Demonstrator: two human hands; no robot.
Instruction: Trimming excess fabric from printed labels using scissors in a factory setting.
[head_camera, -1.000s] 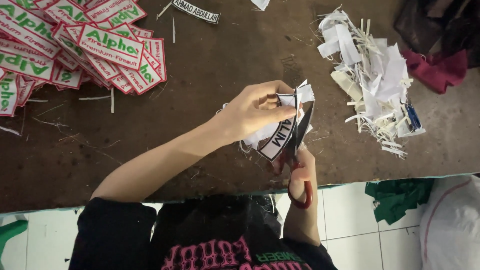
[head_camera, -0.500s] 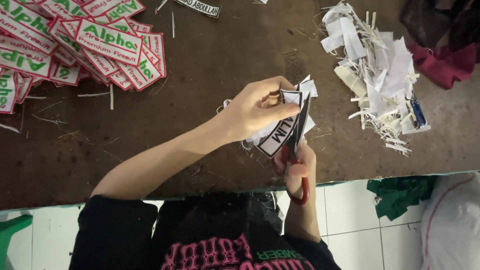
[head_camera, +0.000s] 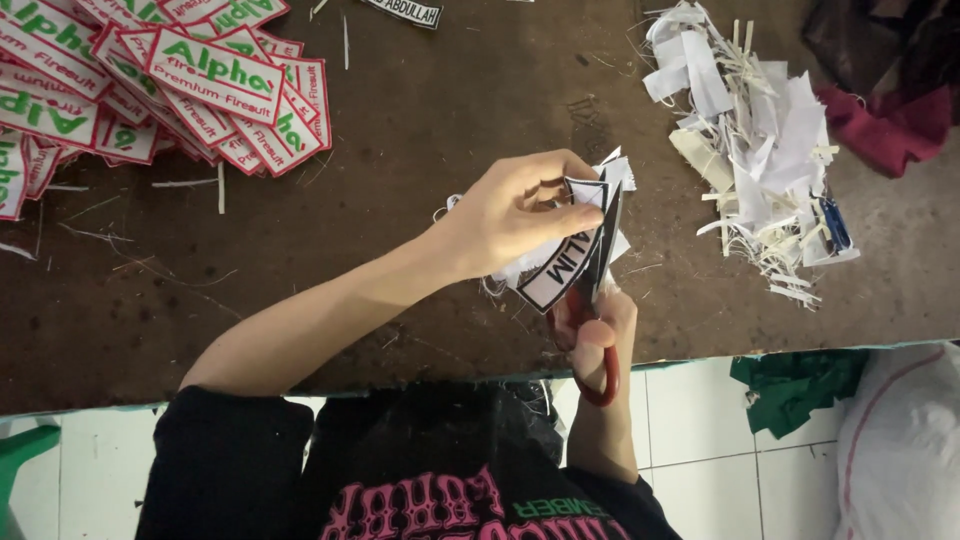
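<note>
My left hand (head_camera: 510, 215) pinches a white name patch with a black border (head_camera: 555, 275) and holds it just above the brown table (head_camera: 400, 140). Loose white backing fabric hangs around the patch. My right hand (head_camera: 615, 315) grips red-handled scissors (head_camera: 598, 375) from below. The dark blades point up along the patch's right edge, close against it. My fingers cover part of the patch.
A heap of white patches with red borders and green lettering (head_camera: 180, 80) lies at the far left. White offcuts (head_camera: 750, 150) are piled at the right, beside dark red cloth (head_camera: 880, 130). Beyond the table's near edge, green cloth (head_camera: 795, 385) and a white sack (head_camera: 900, 450) lie on the tiled floor.
The patch has tilted slightly in my left hand, and the scissor blades lie a little further up its right edge. Both hands stay in the same place.
</note>
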